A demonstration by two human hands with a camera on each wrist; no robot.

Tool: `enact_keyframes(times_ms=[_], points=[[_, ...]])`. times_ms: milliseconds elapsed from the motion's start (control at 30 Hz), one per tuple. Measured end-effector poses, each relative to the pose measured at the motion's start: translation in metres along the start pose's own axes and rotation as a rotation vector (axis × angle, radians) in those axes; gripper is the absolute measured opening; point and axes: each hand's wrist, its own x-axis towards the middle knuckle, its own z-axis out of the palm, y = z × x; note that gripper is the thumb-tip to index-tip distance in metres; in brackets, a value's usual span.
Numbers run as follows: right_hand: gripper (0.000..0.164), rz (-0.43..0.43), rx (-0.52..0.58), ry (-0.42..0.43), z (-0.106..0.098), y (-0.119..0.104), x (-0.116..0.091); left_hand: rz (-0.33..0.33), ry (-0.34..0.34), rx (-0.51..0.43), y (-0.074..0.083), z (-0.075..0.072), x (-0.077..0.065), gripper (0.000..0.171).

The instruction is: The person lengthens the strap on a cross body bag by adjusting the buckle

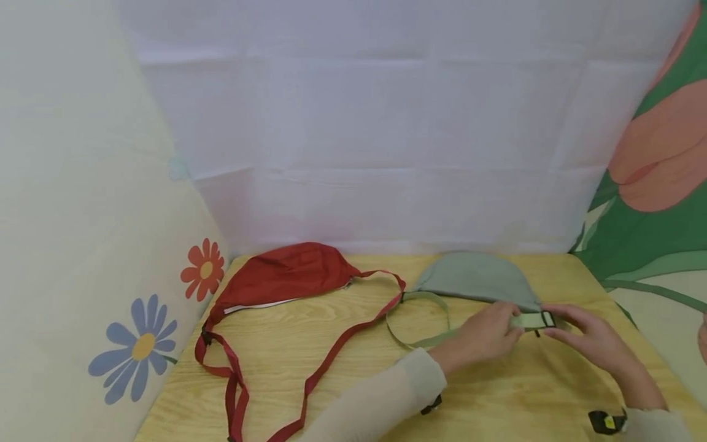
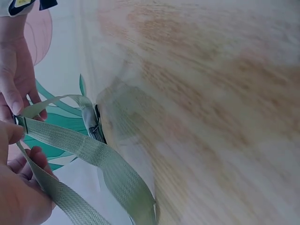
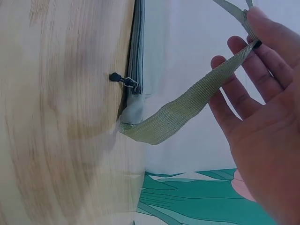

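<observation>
A grey-green waist bag (image 1: 475, 276) lies at the back right of the table, its pale green strap (image 1: 531, 320) lifted in front of it. My left hand (image 1: 486, 334) pinches the strap just left of a black slider buckle (image 1: 548, 319). On the buckle's other side, my right hand (image 1: 593, 337) holds the strap between thumb and fingers. In the right wrist view the strap (image 3: 187, 110) runs from the bag's corner, beside a zipper pull (image 3: 124, 80), up to my right fingertips. Two lengths of strap (image 2: 93, 150) trail from my left hand in the left wrist view.
A red waist bag (image 1: 287, 273) lies at the back left, its long red strap (image 1: 331, 356) looping toward the front edge. The wooden table (image 1: 276, 344) meets a white cloth backdrop (image 1: 342, 123). Flower-printed cloths (image 1: 657, 141) hang at the sides.
</observation>
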Motion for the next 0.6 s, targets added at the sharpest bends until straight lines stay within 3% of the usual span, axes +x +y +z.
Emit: enact_keyframes(times_ms=[367, 600], points=[[0.040, -0.031, 0.094, -0.014, 0.008, 0.007, -0.001, 0.029, 0.071, 0.023, -0.006, 0.012, 0.007, 0.044], [0.040, 0.027, 0.095, -0.029, 0.004, 0.008, -0.007, 0.055, 0.089, 0.044, -0.003, 0.014, 0.011, 0.042]])
